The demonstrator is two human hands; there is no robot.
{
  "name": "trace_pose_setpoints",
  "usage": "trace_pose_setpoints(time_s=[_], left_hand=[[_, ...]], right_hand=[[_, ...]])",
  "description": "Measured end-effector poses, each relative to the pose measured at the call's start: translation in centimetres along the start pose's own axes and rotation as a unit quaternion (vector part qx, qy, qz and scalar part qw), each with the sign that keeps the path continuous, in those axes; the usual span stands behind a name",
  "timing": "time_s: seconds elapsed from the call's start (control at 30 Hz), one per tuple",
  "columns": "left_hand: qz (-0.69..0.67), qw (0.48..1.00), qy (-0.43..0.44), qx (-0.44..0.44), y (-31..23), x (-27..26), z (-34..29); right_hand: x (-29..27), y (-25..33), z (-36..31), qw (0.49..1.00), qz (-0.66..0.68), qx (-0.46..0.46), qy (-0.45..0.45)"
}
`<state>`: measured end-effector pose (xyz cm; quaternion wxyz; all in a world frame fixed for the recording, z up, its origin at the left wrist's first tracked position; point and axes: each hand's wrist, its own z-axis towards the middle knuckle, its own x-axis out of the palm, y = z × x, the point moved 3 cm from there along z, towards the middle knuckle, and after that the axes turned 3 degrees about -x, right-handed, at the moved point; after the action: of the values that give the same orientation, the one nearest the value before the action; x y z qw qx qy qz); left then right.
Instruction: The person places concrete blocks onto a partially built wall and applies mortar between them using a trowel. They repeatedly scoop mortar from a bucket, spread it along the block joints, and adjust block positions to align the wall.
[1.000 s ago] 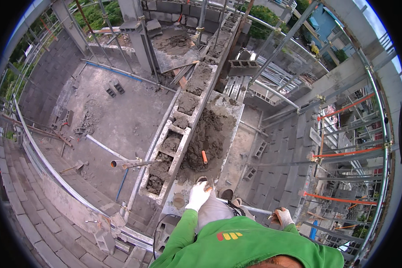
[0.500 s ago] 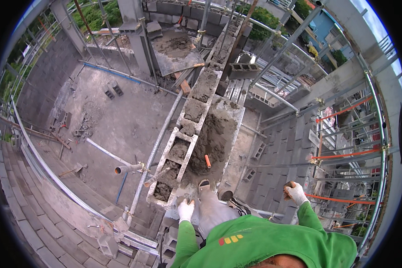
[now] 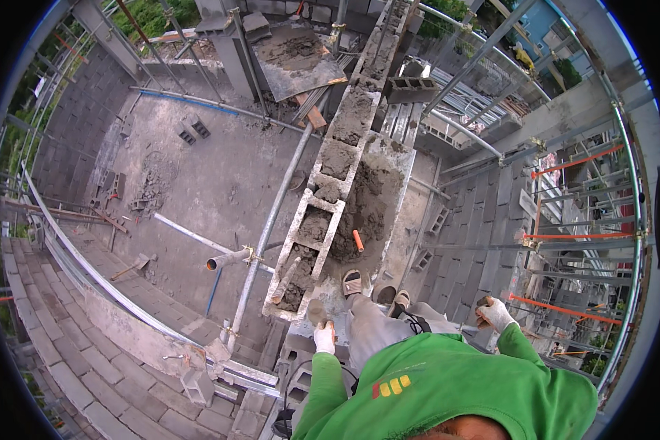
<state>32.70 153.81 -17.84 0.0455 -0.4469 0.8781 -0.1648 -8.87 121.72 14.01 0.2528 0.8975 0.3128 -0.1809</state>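
Note:
My left hand (image 3: 324, 338), in a white glove, is closed close to the near end of the hollow-block wall (image 3: 301, 265). At its fingertips is a rounded grey thing (image 3: 317, 312) whose kind I cannot make out. My right hand (image 3: 496, 314), also gloved, is held out to the right with curled fingers; brown shows at the fingertips, and I cannot tell whether it is dirt or a held thing. Wet mortar (image 3: 367, 199) lies on a board (image 3: 397, 172) beside the wall, an orange handle (image 3: 358, 240) sticking up from it. A wooden stick (image 3: 284, 281) leans in the nearest block cavity.
Metal scaffold pipes (image 3: 270, 220) run along the wall's left side, above a lower concrete floor (image 3: 198, 180). A second mortar board (image 3: 290, 81) stands farther off. Loose hollow blocks (image 3: 412, 89) sit right of the wall. Orange bars (image 3: 572, 236) and scaffolding line the right.
The wall and board have shifted rightward in view. My left hand's grey thing shows more fully. My right hand has come slightly closer to my body, and a second sandaled foot now shows.

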Motion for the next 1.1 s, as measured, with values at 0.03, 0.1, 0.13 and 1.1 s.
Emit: trace_pose_setpoints(time_s=[0.03, 0.1, 0.13, 1.1], left_hand=[[-0.003, 1.0, -0.007, -0.007, 0.1, 0.1, 0.1], [0.022, 1.0, 0.001, 0.022, -0.1, 0.3, 0.3], [0.036, 0.999, -0.015, -0.019, -0.1, 0.3, 0.5], [-0.048, 0.981, -0.184, -0.042, 8.1, -1.8, -10.1]], right_hand=[[-0.1, 1.2, 0.0, 1.0, -0.005, -0.008, 0.005], [-0.1, 3.9, -0.2, 1.0, -0.003, -0.027, -0.008], [0.0, 5.4, -0.4, 0.999, 0.009, -0.05, -0.009], [6.9, 13.7, 9.8, 0.971, -0.186, -0.046, 0.143]])
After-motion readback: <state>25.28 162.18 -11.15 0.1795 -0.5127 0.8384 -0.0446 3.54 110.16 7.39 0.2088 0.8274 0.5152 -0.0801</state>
